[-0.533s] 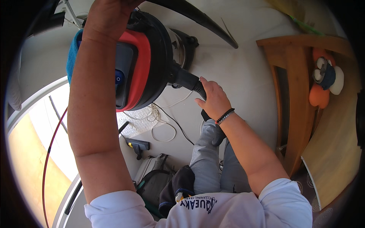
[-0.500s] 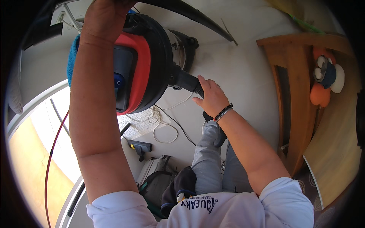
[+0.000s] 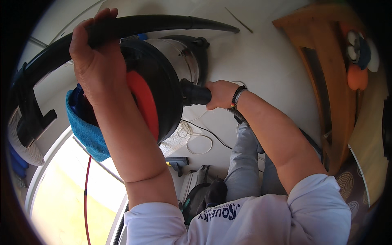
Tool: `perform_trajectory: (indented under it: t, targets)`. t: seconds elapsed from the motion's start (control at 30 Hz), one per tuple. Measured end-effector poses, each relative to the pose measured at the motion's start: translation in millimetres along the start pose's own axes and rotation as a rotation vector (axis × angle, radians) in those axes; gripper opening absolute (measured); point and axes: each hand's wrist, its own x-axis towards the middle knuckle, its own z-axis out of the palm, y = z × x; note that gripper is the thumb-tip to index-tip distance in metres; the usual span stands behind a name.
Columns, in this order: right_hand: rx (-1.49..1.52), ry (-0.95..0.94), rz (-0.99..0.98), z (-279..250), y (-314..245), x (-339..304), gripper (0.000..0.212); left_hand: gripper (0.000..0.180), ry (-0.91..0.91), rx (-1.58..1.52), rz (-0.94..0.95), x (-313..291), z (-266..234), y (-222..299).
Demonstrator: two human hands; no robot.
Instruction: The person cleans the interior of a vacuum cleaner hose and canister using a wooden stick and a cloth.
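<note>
Here the left hand (image 3: 96, 61) is wrapped tight around a long black curved plastic wand (image 3: 163, 24), held over a black, red and steel drum vacuum cleaner (image 3: 163, 81) at centre. To its right, the right hand (image 3: 220, 94) is closed around the black hose connector (image 3: 196, 94) plugged into the drum's side. A blue cloth (image 3: 87, 130) hangs at the near left.

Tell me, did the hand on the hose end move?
Yes. The right hand slid along the hose connector toward the vacuum cleaner, away from the wooden furniture.
</note>
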Motion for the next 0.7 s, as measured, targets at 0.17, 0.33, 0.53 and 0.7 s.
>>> perform_trajectory:
  t: [0.17, 0.33, 0.53, 0.7]
  targets:
    - [0.037, 0.045, 0.06, 14.9, -15.6, 0.4, 0.046, 0.033, 0.098, 0.063, -0.006, -5.9, 4.0, 5.5]
    - [0.055, -0.066, -0.037, 4.4, -10.5, 15.8, 0.048, 0.036, 0.087, 0.104, -0.012, -8.5, 5.5, 9.3]
    - [0.169, -0.093, -0.003, 12.2, 0.7, 18.1, 0.066, 0.036, 0.098, 0.16, -0.003, -8.5, 7.0, 1.0]
    - [0.415, 0.168, 0.105, 53.5, 44.6, -42.6, 0.086, 0.035, -0.079, 0.143, -0.016, -6.2, -10.6, -0.6]
